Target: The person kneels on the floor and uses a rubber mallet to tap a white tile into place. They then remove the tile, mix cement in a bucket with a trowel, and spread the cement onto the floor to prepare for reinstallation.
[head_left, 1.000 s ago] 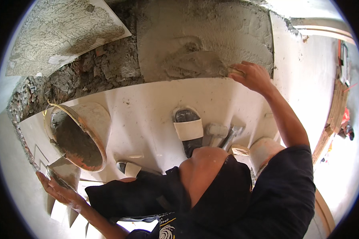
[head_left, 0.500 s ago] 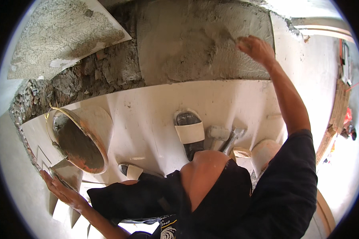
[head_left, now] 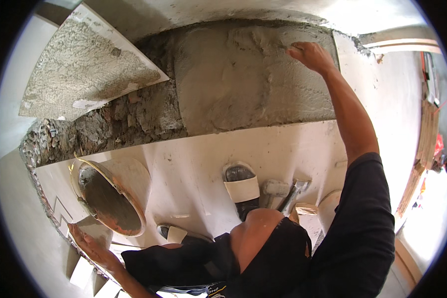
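My right hand [head_left: 311,56] is closed at the right part of a wet mortar bed [head_left: 218,84]. A thin dark tool, seemingly a trowel, shows only as a sliver at its fingertips; the rest is hidden. Ridges and a smeared patch mark the mortar beside it. At the lower left my left hand [head_left: 92,250] has its fingers stretched out and together, beside a greyish flat piece [head_left: 95,229]. Whether it touches that piece I cannot tell. Just beyond this hand, a tilted bucket [head_left: 143,218] holds grey mortar [head_left: 107,198].
A mortar-backed tile [head_left: 84,64] leans at the upper left over rough, broken rubble [head_left: 104,116]. Pale tiled floor [head_left: 193,164] lies nearer me. On it are my slippered foot [head_left: 241,186], a mallet [head_left: 274,188] and a hammer-like tool [head_left: 295,191]. Wooden boards [head_left: 424,134] stand far right.
The view has tilted, so the scene sits lower in the picture. My right hand has shifted slightly left over the mortar, where the surface marks differ. My left hand stays near the same flat piece.
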Motion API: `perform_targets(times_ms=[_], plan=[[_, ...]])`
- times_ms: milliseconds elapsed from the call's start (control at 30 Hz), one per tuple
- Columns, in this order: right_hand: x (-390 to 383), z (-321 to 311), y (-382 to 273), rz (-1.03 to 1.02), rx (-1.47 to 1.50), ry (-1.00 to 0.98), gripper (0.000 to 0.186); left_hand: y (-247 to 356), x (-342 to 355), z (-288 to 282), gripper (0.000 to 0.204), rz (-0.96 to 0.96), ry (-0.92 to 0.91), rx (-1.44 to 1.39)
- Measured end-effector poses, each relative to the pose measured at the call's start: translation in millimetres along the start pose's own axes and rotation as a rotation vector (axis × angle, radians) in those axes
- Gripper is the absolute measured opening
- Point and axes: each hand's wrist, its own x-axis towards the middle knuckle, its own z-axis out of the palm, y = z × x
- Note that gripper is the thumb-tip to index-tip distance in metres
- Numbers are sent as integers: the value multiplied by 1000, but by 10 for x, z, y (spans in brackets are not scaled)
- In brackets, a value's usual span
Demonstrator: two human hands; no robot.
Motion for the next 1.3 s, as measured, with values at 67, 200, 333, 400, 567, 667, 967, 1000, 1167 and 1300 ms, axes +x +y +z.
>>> perform_targets(times_ms=[67,200,333,400,567,667,967,1000,1167,1300], plan=[[-79,-14,-20,55,153,-42,63,23,6,6,50,4,-16,5],[-874,203,-126,219,596,-302,65,9,-28,-56,50,-22,-50,-38],[-1235,672,-602,408,1009,82,62,-76,-40,-75,48,3,-52,-55],[-1112,755,-855,434,1175,-28,58,-120,20,-36,47,63,-81,-4],[-780,866,-1517,344,879,10,54,-133,141,124,48,28,-82,-104],[-856,765,-1225,163,501,-31,53,-104,140,160,48,5,-100,-114],[-1862,645,-257,259,269,69,48,-147,147,155,49,-18,-151,-144],[-2013,746,-347,226,269,90,48,-155,173,193,49,-17,-158,-146],[-2193,1074,-274,256,306,-91,55,-198,233,262,47,77,-189,-99],[-2146,938,232,542,339,38,57,-233,179,164,47,91,-210,82]])
